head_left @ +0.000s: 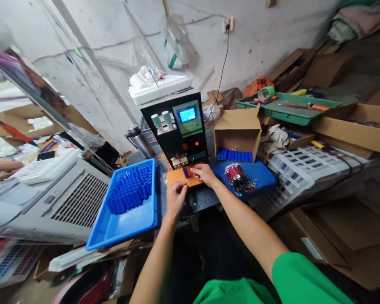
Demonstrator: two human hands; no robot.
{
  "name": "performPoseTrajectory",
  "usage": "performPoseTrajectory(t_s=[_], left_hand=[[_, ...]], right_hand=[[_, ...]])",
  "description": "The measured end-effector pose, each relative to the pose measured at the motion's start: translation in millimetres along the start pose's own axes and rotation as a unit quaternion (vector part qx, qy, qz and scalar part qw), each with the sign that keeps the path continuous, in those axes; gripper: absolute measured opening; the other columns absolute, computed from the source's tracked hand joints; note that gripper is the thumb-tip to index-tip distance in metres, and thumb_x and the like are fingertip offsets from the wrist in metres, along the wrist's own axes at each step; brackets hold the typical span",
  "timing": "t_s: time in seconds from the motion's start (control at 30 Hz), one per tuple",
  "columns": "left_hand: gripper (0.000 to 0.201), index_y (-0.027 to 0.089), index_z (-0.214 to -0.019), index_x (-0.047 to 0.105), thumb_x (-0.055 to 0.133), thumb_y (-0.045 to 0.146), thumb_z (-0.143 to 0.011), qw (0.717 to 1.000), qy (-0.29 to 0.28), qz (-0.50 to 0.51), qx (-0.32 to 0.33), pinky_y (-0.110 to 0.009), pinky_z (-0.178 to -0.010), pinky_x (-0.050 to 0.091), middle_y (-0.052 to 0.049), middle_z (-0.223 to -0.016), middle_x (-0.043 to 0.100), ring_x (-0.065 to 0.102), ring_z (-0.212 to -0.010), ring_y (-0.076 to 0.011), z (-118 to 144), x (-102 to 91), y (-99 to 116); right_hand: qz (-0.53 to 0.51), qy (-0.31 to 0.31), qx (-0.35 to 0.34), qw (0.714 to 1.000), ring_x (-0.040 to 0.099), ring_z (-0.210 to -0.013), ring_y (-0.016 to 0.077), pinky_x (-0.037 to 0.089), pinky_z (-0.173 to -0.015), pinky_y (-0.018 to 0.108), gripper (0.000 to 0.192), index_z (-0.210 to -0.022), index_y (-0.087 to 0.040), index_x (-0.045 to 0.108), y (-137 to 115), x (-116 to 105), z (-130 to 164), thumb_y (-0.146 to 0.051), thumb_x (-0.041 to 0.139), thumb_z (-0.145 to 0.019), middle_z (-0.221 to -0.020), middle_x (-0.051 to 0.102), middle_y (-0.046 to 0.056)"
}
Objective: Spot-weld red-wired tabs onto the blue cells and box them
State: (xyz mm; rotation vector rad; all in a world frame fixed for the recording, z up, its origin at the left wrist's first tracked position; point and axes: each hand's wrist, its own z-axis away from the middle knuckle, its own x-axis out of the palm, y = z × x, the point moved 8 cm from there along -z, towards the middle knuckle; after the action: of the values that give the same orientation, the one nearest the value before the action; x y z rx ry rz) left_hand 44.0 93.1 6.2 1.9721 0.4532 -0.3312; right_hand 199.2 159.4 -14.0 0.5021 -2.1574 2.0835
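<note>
A blue cylindrical battery cell (185,172) stands on the orange board (175,179), just below the metal tips (179,160) of a black spot-welding machine (164,145). My right hand (203,174) is at the cell's right side, its thumb and fingers pinched together; whatever lies between them is too small to make out. At the board's front left edge is my left hand (176,195), fingers curled and closed, their contents hidden. To the right, a bundle of red and black wire leads (240,177) rests on a blue surface (263,179).
On the left, a blue tray (123,230) holds many blue cells. A cardboard box (237,120) with more cells stands right of the machine. Behind are a steel flask (141,141) and a green tool tray (299,110). Another person's hand (6,166) shows far left.
</note>
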Motion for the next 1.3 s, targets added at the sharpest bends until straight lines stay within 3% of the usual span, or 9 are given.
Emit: performPoseTrajectory(t_s=[0.23, 0.37, 0.5, 0.67, 0.87, 0.97, 1.07, 1.2, 1.3], left_hand=[[0.028, 0.016, -0.079, 0.076, 0.075, 0.043, -0.071, 0.992, 0.027, 0.068, -0.103, -0.03, -0.073, 0.054, -0.006, -0.082, 0.074, 0.068, -0.076, -0.0196, -2, -3.8, -15], [0.027, 0.016, -0.08, 0.078, 0.073, 0.04, -0.071, 0.992, 0.0, 0.035, -0.122, -0.03, -0.07, 0.054, -0.006, -0.076, 0.075, 0.069, -0.072, -0.0206, -11, -2.0, -15], [0.022, 0.015, -0.077, 0.078, 0.071, 0.035, -0.07, 0.989, -0.034, 0.004, -0.142, -0.029, -0.064, 0.052, -0.005, -0.07, 0.074, 0.068, -0.065, -0.0201, -21, 6.4, -19], [0.02, 0.016, -0.079, 0.074, 0.072, 0.033, -0.07, 0.992, -0.049, 0.03, -0.111, -0.03, -0.065, 0.054, -0.005, -0.073, 0.074, 0.068, -0.068, -0.02, -24, 9.8, -20], [0.032, 0.016, -0.102, 0.065, 0.069, 0.034, -0.075, 0.997, 0.024, 0.043, -0.065, -0.036, -0.082, 0.056, -0.01, -0.102, 0.071, 0.069, -0.089, -0.0218, -32, -2.7, -24], [0.037, 0.016, -0.114, 0.063, 0.066, 0.033, -0.081, 0.997, -0.039, 0.054, -0.028, -0.039, -0.095, 0.052, -0.011, -0.113, 0.069, 0.067, -0.105, -0.0237, -43, 13.9, -22], [0.026, 0.016, -0.106, 0.064, 0.061, 0.032, -0.085, 0.996, -0.091, 0.002, 0.001, -0.04, -0.095, 0.051, -0.01, -0.104, 0.071, 0.067, -0.101, -0.024, -49, 26.2, -22], [0.025, 0.017, -0.105, 0.062, 0.062, 0.033, -0.086, 0.993, -0.107, -0.045, 0.031, -0.039, -0.087, 0.052, -0.01, -0.1, 0.07, 0.067, -0.092, -0.0231, -45, 23.6, -21], [0.03, 0.017, -0.106, 0.062, 0.065, 0.038, -0.083, 0.994, -0.105, 0.012, -0.002, -0.037, -0.08, 0.054, -0.008, -0.095, 0.07, 0.067, -0.085, -0.0217, -39, 15.7, -21]], right_hand=[[0.049, -0.031, -0.025, 0.998, 0.036, -0.044, 0.0072, 0.026, -0.045, 0.022, 0.038, -0.06, -0.019, 0.054, -3, 3, 2, -0.052, 0.072, -0.068, -0.05, 0.048, -0.006], [0.1, -0.087, -0.064, 0.989, 0.051, -0.06, 0.0113, 0.039, -0.058, 0.024, 0.03, -0.072, -0.016, 0.066, -8, 14, 5, -0.043, 0.076, -0.064, -0.065, 0.062, -0.001], [0.105, -0.129, -0.065, 0.984, 0.053, -0.059, 0.0124, 0.042, -0.06, 0.026, 0.027, -0.071, -0.016, 0.066, -4, 23, 7, -0.041, 0.074, -0.066, -0.063, 0.062, -0.001], [0.105, -0.118, -0.057, 0.986, 0.052, -0.055, 0.0119, 0.04, -0.056, 0.025, 0.025, -0.066, -0.016, 0.065, -3, 22, 8, -0.04, 0.072, -0.067, -0.059, 0.06, -0.001], [0.079, -0.045, -0.022, 0.996, 0.042, -0.047, 0.009, 0.029, -0.047, 0.022, 0.027, -0.063, -0.016, 0.065, -4, 7, 6, -0.041, 0.074, -0.063, -0.049, 0.051, -0.005], [0.031, -0.031, -0.007, 0.999, 0.037, -0.043, 0.0077, 0.024, -0.044, 0.022, 0.026, -0.061, -0.017, 0.063, -5, 3, 7, -0.041, 0.074, -0.062, -0.046, 0.047, -0.006], [-0.02, -0.012, 0.004, 1.0, 0.033, -0.041, 0.0065, 0.019, -0.042, 0.022, 0.025, -0.059, -0.018, 0.06, -6, -1, 8, -0.039, 0.072, -0.062, -0.046, 0.046, -0.006], [-0.061, -0.004, 0.01, 0.998, 0.029, -0.039, 0.0053, 0.015, -0.04, 0.021, 0.027, -0.059, -0.018, 0.056, -9, -4, 10, -0.039, 0.073, -0.062, -0.045, 0.044, -0.007], [-0.064, -0.002, 0.013, 0.998, 0.028, -0.039, 0.0051, 0.014, -0.04, 0.021, 0.03, -0.057, -0.019, 0.052, -9, -4, 9, -0.04, 0.074, -0.062, -0.044, 0.042, -0.007]])
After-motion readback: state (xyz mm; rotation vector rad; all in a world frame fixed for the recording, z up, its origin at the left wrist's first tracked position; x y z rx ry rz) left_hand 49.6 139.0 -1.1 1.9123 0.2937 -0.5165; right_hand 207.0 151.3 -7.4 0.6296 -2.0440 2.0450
